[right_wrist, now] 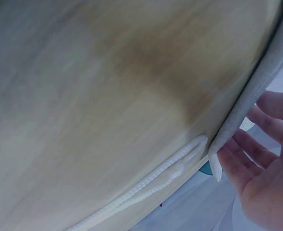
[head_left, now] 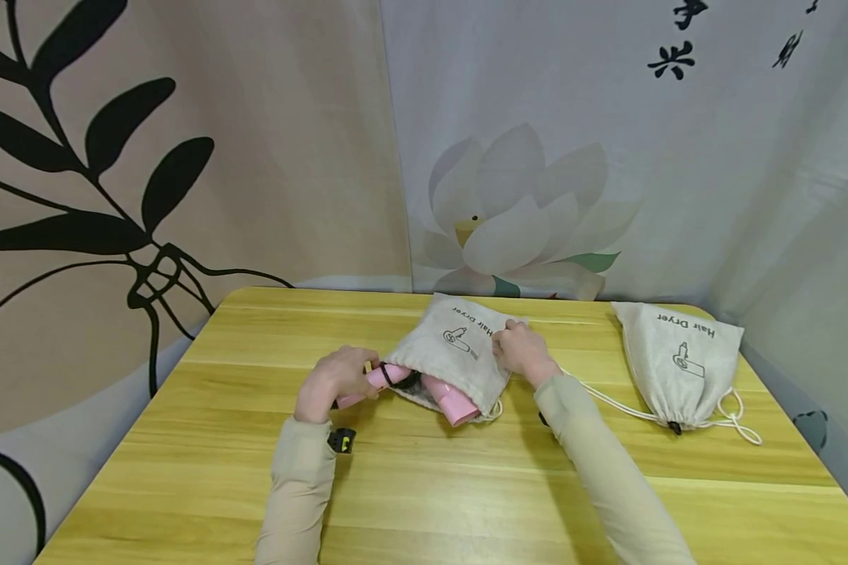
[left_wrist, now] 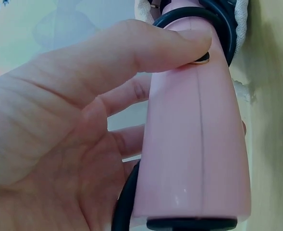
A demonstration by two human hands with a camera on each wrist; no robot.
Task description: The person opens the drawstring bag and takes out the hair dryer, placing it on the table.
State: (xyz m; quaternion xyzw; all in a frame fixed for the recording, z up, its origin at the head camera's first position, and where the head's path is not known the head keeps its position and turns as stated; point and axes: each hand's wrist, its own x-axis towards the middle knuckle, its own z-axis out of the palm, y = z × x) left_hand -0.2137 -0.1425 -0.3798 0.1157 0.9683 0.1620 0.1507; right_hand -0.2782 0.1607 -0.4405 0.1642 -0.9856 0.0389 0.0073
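A pink hair dryer [head_left: 452,402] lies partly inside a grey cloth drawstring bag [head_left: 431,333] printed "Hair Dryer". Its nozzle and handle stick out of the bag's mouth; the rest is hidden by the cloth. My left hand [head_left: 334,382] grips the handle, thumb across it just below a loop of black cord [left_wrist: 227,36], as the left wrist view shows. At the bag's far right corner, my right hand [head_left: 523,351] pinches the cloth. Close up in the right wrist view, its fingers [right_wrist: 242,163] hold the bag's edge [right_wrist: 242,108].
To the right lies a second "Hair Dryer" bag [head_left: 678,361], its mouth drawn together with a black toggle [head_left: 674,428]. White drawstrings [head_left: 618,402] trail from it across the wooden table [head_left: 424,502]. Printed curtains [head_left: 311,157] hang behind the table's far edge.
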